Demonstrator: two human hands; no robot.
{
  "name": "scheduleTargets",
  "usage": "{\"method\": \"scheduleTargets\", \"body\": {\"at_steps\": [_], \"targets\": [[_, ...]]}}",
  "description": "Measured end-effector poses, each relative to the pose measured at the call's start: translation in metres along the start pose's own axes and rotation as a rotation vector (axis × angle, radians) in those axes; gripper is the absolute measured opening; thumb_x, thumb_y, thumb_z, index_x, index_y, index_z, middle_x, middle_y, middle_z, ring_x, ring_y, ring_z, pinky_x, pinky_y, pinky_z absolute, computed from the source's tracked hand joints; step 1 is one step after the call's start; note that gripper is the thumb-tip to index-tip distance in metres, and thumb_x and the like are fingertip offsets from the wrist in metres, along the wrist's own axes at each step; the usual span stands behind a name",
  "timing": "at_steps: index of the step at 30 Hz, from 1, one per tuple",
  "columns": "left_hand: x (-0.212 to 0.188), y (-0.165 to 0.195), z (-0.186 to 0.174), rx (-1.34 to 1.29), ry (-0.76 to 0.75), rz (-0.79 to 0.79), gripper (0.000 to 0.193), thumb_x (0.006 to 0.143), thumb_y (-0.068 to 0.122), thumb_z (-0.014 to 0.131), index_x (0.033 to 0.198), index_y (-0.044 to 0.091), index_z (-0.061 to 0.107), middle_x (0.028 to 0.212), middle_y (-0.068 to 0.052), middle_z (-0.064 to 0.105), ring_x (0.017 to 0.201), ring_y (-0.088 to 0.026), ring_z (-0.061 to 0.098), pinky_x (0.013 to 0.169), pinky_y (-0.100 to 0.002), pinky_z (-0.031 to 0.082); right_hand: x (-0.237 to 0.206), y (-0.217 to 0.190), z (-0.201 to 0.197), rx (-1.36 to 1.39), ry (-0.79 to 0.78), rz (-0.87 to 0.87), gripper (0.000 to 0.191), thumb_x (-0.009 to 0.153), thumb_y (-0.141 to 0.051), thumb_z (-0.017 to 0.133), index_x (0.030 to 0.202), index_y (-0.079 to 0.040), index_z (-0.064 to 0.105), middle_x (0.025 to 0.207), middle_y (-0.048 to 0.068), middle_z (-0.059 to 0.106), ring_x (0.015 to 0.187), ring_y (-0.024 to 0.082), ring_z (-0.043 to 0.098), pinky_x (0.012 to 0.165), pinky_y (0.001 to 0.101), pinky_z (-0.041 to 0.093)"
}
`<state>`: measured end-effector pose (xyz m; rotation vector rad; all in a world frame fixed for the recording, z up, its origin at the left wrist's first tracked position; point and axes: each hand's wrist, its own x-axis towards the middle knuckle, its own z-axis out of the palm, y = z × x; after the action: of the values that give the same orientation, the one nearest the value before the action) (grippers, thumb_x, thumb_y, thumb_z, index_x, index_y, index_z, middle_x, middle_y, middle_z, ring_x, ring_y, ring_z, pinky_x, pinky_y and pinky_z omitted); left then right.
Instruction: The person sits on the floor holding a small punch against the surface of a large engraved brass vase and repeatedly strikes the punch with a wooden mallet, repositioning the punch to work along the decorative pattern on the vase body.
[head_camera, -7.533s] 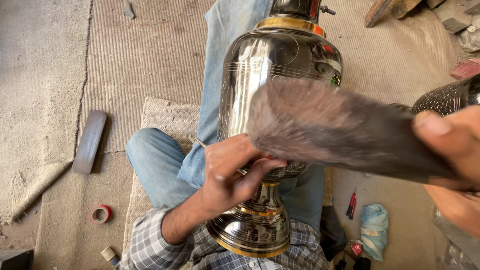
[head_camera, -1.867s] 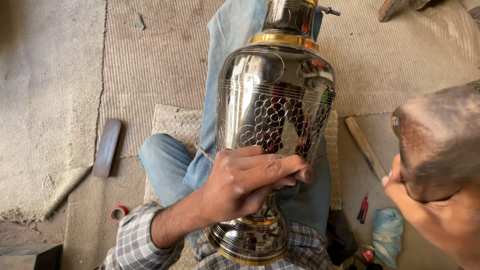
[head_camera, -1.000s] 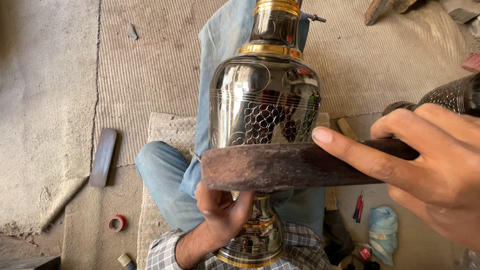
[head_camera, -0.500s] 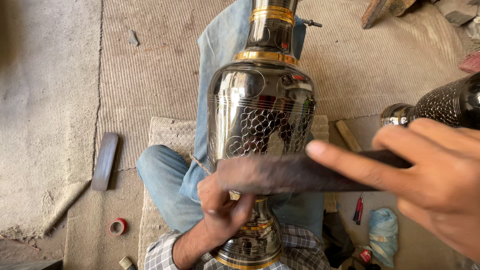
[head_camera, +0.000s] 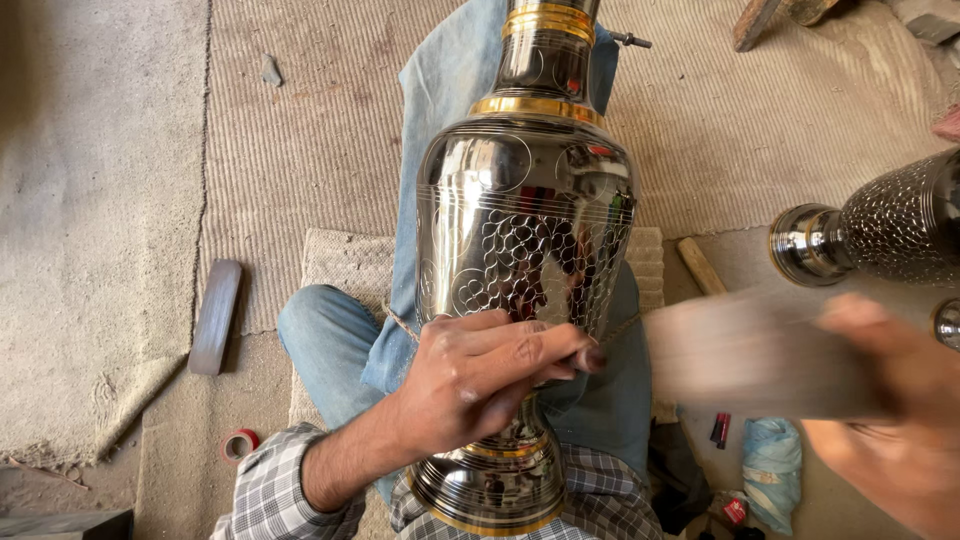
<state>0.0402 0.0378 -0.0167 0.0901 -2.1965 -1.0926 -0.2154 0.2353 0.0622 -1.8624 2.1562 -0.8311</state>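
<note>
A tall polished metal vase (head_camera: 525, 230), dark and mirror-bright with gold bands at neck and foot and an engraved scale pattern across its belly, lies along a seated person's denim-clad lap, neck pointing away. The left hand (head_camera: 480, 375) rests on its lower body, fingers (head_camera: 545, 345) pinched around a thin tool pressed to the engraving. The right hand (head_camera: 890, 420), blurred, grips a flat wooden block (head_camera: 745, 350) just right of the vase. A second vase (head_camera: 880, 235) lies nearby.
</note>
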Motion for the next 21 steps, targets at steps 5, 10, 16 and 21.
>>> {"method": "scheduleTargets", "body": {"at_steps": [5, 10, 16, 21], "targets": [[0.009, -0.001, -0.005, -0.031, -0.133, 0.013, 0.042, 0.095, 0.007, 0.075, 0.135, 0.012, 0.065, 0.108, -0.002, 0.079, 0.079, -0.015, 0.072, 0.067, -0.031, 0.057, -0.047, 0.021, 0.015, -0.098, 0.027, 0.251, 0.057, 0.071, 0.002, 0.080, 0.121, -0.019, 0.063, 0.099, 0.008, 0.070, 0.076, 0.020, 0.070, 0.067, 0.0338, 0.058], [0.025, -0.003, -0.010, -0.211, -0.092, -0.034, 0.029, 0.102, 0.005, 0.072, 0.129, 0.012, 0.063, 0.112, 0.002, 0.076, 0.097, -0.011, 0.079, 0.080, -0.026, 0.066, -0.084, 0.046, 0.051, -0.144, 0.106, 0.168, 0.079, 0.067, -0.003, 0.077, 0.142, -0.004, 0.050, 0.110, 0.021, 0.071, 0.089, 0.030, 0.073, 0.075, 0.0390, 0.058], [0.053, -0.016, -0.010, -0.200, -0.401, 0.023, 0.044, 0.093, 0.002, 0.069, 0.136, 0.013, 0.064, 0.126, -0.001, 0.076, 0.103, -0.017, 0.079, 0.074, -0.024, 0.065, -0.117, 0.039, 0.109, 0.114, 0.345, 0.400, 0.063, 0.075, 0.007, 0.078, 0.131, 0.002, 0.051, 0.090, 0.016, 0.067, 0.079, 0.022, 0.068, 0.075, 0.0318, 0.057], [0.076, -0.028, -0.001, -0.203, -0.679, 0.210, 0.049, 0.093, 0.014, 0.072, 0.140, 0.021, 0.063, 0.125, 0.000, 0.076, 0.095, -0.016, 0.079, 0.063, -0.029, 0.060, -0.144, 0.032, 0.143, 0.385, 0.544, 0.575, 0.057, 0.076, 0.012, 0.075, 0.126, 0.003, 0.049, 0.088, 0.006, 0.065, 0.079, 0.010, 0.063, 0.078, 0.0250, 0.056]]}}
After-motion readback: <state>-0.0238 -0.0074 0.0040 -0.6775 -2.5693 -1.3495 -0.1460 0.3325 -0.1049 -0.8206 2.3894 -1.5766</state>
